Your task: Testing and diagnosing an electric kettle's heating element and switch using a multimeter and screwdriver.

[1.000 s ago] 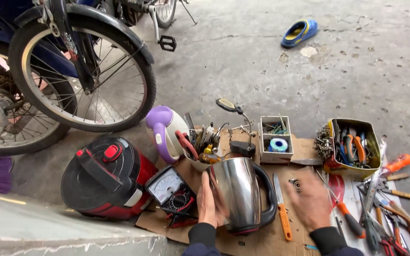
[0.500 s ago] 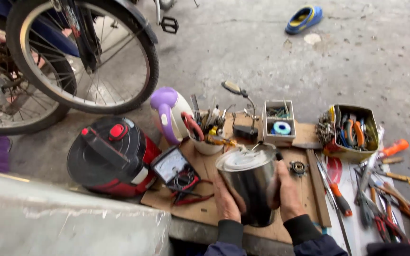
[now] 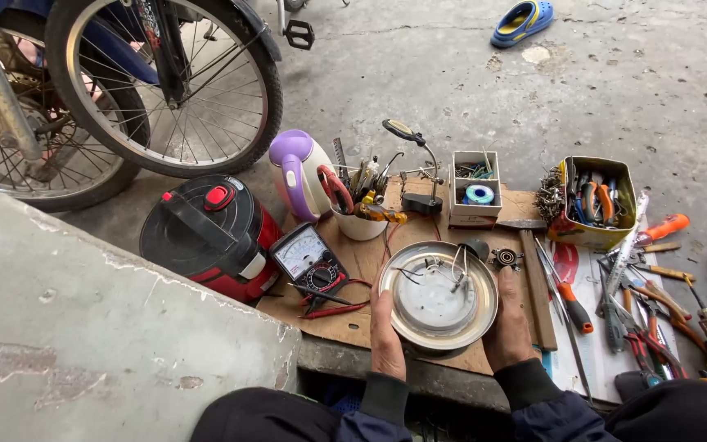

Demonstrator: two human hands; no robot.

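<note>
head view is showing the left hand and right hand clasping an upturned steel kettle over the cardboard mat, fingers closed round its sides. loose wires in the base could be snagging; the multimeter is crowding its left, screwdrivers its right.

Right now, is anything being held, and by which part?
Yes: both hands hold the steel kettle turned underside-up, left hand and right hand gripping opposite sides of its body.
</note>
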